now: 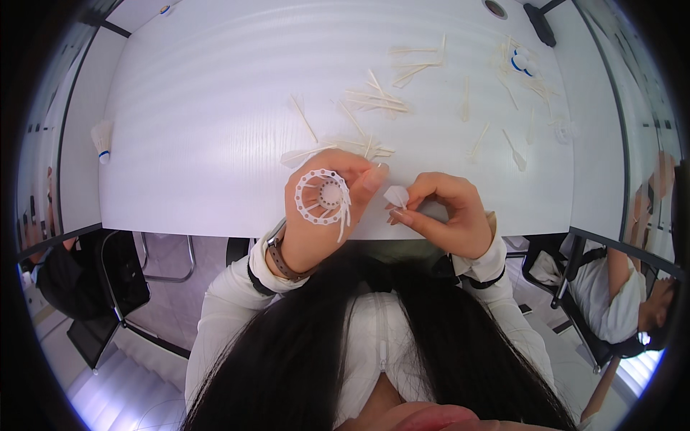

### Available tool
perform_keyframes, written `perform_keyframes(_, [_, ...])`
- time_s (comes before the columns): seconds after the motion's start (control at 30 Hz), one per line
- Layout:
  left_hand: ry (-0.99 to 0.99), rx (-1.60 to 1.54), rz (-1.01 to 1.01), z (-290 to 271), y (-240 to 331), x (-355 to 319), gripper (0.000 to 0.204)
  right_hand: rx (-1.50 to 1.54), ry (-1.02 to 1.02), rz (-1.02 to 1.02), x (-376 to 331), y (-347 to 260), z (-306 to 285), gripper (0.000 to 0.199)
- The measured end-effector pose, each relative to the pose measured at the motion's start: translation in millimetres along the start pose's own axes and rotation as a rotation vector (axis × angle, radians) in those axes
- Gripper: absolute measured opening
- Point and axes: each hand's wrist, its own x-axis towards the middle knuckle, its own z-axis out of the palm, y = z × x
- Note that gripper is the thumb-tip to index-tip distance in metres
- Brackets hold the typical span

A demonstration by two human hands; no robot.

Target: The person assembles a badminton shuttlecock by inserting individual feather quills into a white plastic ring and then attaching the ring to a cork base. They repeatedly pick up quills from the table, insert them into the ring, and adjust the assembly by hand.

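Note:
Near the table's front edge, my left hand (316, 241) is closed around a white plastic shuttlecock skirt frame (299, 205). Its wide, hole-studded ring faces up, and thin white ribs run down to a smaller ring inside. Several strips hang out on its right side. Just to the right, my right hand (460, 215) pinches a small white feather (396, 195) between thumb and fingers, its broad end up. The feather and the frame are apart. Beyond my left hand lies a loose pile of pale feathers (338, 146), partly covered by the hand.
More feathers (377, 100) are scattered over the white table (215, 86). White shuttlecock heads with blue bands (519, 61) sit at far right, a clear ring-shaped piece (564, 131) nearer. A shuttlecock (103, 140) rests by the left partition. Another person (607, 309) sits at right.

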Motion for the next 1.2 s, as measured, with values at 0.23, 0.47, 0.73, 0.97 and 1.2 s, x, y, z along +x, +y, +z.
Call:
perform_keyframes(0.23, [-0.051, -0.039, 0.003, 2.7, -4.6, -0.2, 0.025, 0.157, 0.138, 0.001, -1.0, 2.0, 4.8, 0.012])
perform_keyframes(0.47, [-0.209, 0.02, 0.091, -0.1, -7.8, 1.5, 0.035, 0.219, 0.295, -0.004, -3.2, 2.2, 0.9, 0.011])
perform_keyframes(0.73, [-0.268, 0.088, 0.077, 2.3, -8.5, 2.7, 0.03, 0.22, 0.286, -0.113, -1.0, 4.2, -2.2, 0.009])
perform_keyframes(0.97, [-0.242, 0.133, 0.112, 2.9, -6.9, 4.5, 0.016, 0.097, 0.289, -0.014, -2.9, -1.0, -5.0, 0.018])
perform_keyframes(1.2, [-0.204, 0.136, 0.145, 5.7, -7.3, 3.5, 0.016, 0.16, 0.494, -0.152, -1.6, 10.4, -5.3, 0.018])
